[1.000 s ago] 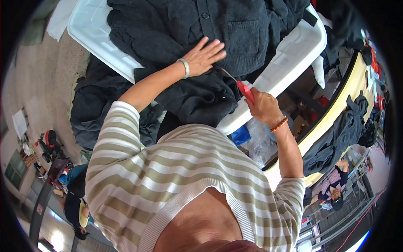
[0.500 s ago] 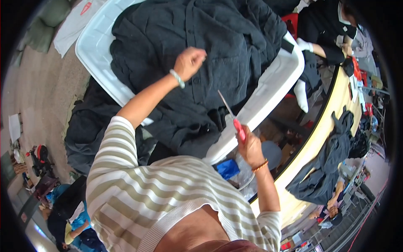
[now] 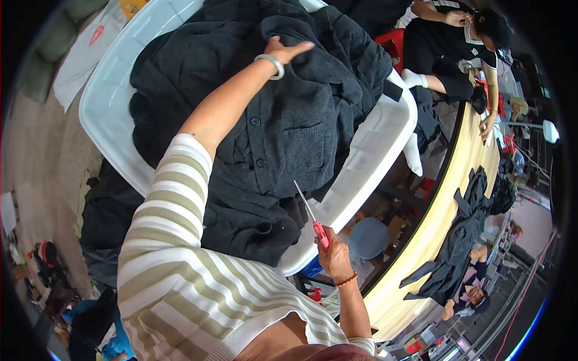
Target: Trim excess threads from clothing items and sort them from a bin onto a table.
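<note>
Pale table (image 3: pixel 422 246) right; white plastic tub (image 3: pixel 376 141), dark ribbed-knit cardigan (image 3: pixel 295 129) inside. Left grip (image 3: pixel 289 54) at cardigan, hold unclear; right grip (image 3: pixel 335 257) closed around red-handled slim-bladed tool (image 3: pixel 321 234).

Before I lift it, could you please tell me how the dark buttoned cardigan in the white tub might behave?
The cardigan will likely be floppy, given its soft folds. Its thick-looking knit suggests some heft. It probably won't roll, as it lies slumped across the white tub.
</note>
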The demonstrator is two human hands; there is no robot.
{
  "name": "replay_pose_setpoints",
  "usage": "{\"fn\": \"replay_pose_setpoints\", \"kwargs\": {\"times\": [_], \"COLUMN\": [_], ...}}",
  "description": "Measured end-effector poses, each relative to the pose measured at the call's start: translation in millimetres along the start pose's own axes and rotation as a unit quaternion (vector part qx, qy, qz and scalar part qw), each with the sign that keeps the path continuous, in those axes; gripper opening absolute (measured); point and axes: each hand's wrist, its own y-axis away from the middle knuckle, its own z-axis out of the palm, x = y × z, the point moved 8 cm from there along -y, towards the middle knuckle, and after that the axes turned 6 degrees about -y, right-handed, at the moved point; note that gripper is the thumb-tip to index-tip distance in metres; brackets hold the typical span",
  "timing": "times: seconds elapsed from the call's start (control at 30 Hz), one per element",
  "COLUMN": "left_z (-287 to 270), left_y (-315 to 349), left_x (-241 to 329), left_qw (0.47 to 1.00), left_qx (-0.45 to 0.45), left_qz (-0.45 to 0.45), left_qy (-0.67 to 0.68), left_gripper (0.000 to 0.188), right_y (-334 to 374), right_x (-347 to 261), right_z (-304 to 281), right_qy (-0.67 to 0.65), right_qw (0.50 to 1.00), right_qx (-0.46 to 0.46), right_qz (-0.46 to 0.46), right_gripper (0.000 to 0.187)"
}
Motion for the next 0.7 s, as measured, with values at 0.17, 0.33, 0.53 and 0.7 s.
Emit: {"fn": "replay_pose_setpoints", "kwargs": {"times": [0.17, 0.33, 0.53, 0.7], "left_z": [99.3, 75.3, -18.4, -98.7], "left_y": [65.7, 42.1, 136.6, 353.2], "left_x": [77.8, 50.6, 88.4, 158.6], "left_qw": [0.946, 0.921, 0.928, 0.854], "left_qx": [-0.142, -0.003, -0.101, -0.247], "left_qz": [0.022, 0.241, 0.348, 0.454], "left_qy": [-0.291, -0.306, 0.084, 0.063], "left_gripper": [0.123, 0.044, 0.031, 0.018], "right_y": [6.4, 12.3, 16.7, -3.5], "right_x": [5.4, -2.2, 14.9, 9.5], "right_z": [-2.9, -6.9, -6.2, -4.0], "right_qy": [-0.015, -0.001, 0.023, 0.028], "right_qw": [0.999, 0.998, 0.996, 0.988], "right_qx": [0.029, 0.036, 0.053, 0.062], "right_qz": [0.007, -0.061, -0.072, -0.137], "right_gripper": [0.032, 0.028, 0.019, 0.015]}}
